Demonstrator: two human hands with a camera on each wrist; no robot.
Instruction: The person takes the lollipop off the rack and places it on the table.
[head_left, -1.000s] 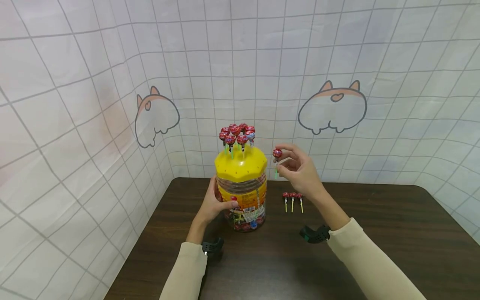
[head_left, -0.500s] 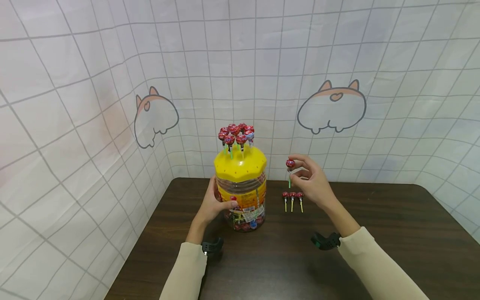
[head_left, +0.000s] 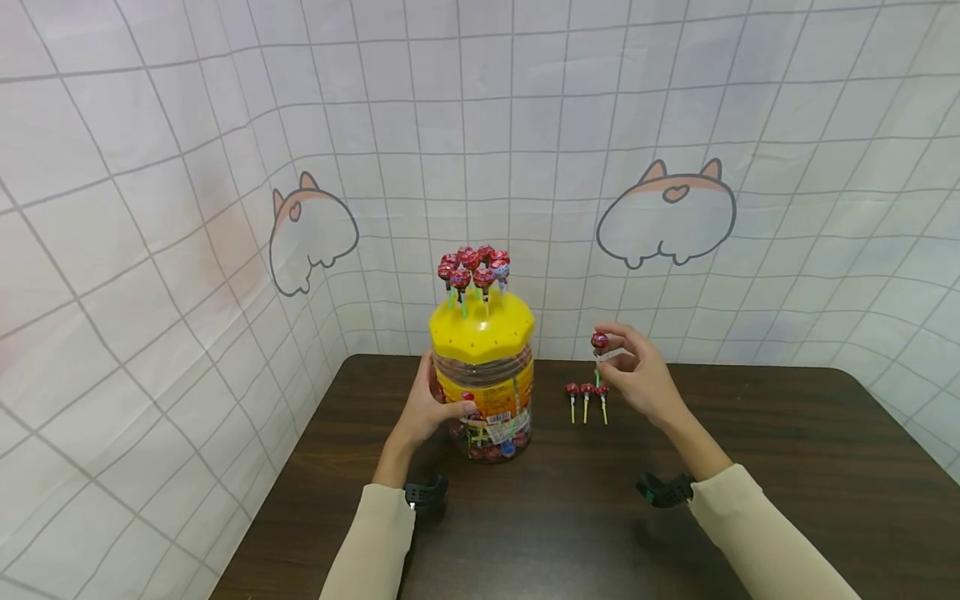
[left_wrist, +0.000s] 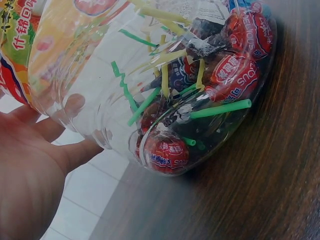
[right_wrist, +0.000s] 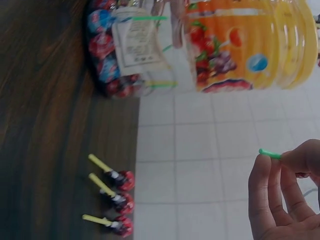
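My left hand [head_left: 429, 407] grips the left side of a big clear jar [head_left: 491, 417] with a yellow lid [head_left: 483, 329]; its thumb lies across the front label. Red-wrapped lollipops [head_left: 461, 280] stand upright in the lid. Through the wall in the left wrist view, more lollipops [left_wrist: 232, 75] with green and yellow sticks show inside. To the right of the jar, my right hand [head_left: 637, 375] pinches a red lollipop [head_left: 599, 341] upright, its green stick [right_wrist: 270, 153] poking out between fingers and thumb. Just below it, three lollipops [head_left: 586, 390] with yellow sticks lie side by side on the table.
The dark wooden table [head_left: 525, 533] ends at a back edge close behind the jar. A white gridded cloth [head_left: 525, 125] with cartoon animal prints hangs behind and along the left. Black bands [head_left: 426, 492] are on both wrists.
My right hand has moved right and down, away from the jar, carrying the lollipop to just above the three lying ones. The left hand and the jar stay put.
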